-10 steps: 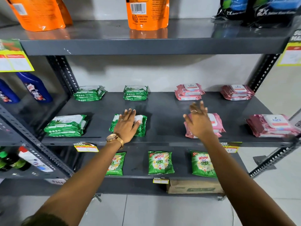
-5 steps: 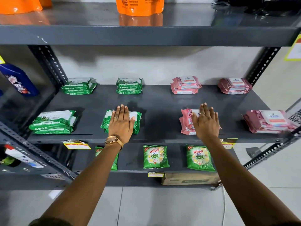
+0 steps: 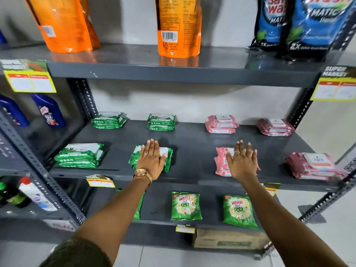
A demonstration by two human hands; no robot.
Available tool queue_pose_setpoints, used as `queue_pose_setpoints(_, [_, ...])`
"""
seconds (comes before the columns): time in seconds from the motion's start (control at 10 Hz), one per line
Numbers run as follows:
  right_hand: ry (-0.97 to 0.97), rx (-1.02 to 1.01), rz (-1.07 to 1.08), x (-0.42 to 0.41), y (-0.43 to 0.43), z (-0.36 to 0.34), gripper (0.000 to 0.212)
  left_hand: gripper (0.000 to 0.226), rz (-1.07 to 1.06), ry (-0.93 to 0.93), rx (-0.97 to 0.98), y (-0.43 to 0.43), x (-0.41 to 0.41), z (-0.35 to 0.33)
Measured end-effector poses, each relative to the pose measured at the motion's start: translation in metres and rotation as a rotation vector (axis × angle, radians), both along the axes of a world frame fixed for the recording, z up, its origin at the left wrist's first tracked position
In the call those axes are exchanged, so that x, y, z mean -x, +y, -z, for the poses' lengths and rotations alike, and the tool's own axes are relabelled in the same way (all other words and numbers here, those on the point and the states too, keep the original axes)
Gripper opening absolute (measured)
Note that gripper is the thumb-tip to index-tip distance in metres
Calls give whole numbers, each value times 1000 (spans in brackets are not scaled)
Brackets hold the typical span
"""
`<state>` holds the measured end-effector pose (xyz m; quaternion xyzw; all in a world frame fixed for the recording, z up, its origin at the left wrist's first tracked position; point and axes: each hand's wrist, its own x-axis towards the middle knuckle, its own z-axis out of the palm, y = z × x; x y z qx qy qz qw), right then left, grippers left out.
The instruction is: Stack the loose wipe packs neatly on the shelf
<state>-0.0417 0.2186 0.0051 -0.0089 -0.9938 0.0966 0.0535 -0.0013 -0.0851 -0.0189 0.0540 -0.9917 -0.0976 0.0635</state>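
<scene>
On the grey middle shelf (image 3: 192,151) lie small stacks of wipe packs, green on the left half and pink on the right half. My left hand (image 3: 151,160) rests flat, fingers together, on the front green stack (image 3: 167,158). My right hand (image 3: 241,162) lies flat with fingers slightly spread on the front pink stack (image 3: 220,162). Neither hand grips a pack. Other green stacks sit at the front left (image 3: 81,156), back left (image 3: 108,120) and back middle (image 3: 161,122). More pink stacks sit at the back (image 3: 221,124), back right (image 3: 275,127) and front right (image 3: 314,165).
Orange pouches (image 3: 178,26) and blue detergent pouches (image 3: 308,22) stand on the shelf above. Green detergent packets (image 3: 185,206) lie on the shelf below, over a cardboard box (image 3: 227,240). Blue bottles (image 3: 49,110) stand on the neighbouring rack at left. Price tags hang from the shelf edges.
The camera view has tilted up, bringing the upper shelf's pouches into sight. Both hands have settled flat on the front stacks and stay pressed there.
</scene>
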Motion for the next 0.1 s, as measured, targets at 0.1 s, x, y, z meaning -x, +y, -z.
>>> queue_pose_setpoints(0.1, [106, 150, -144, -11, -14, -10, 62, 72, 45, 44, 10, 5, -3, -16])
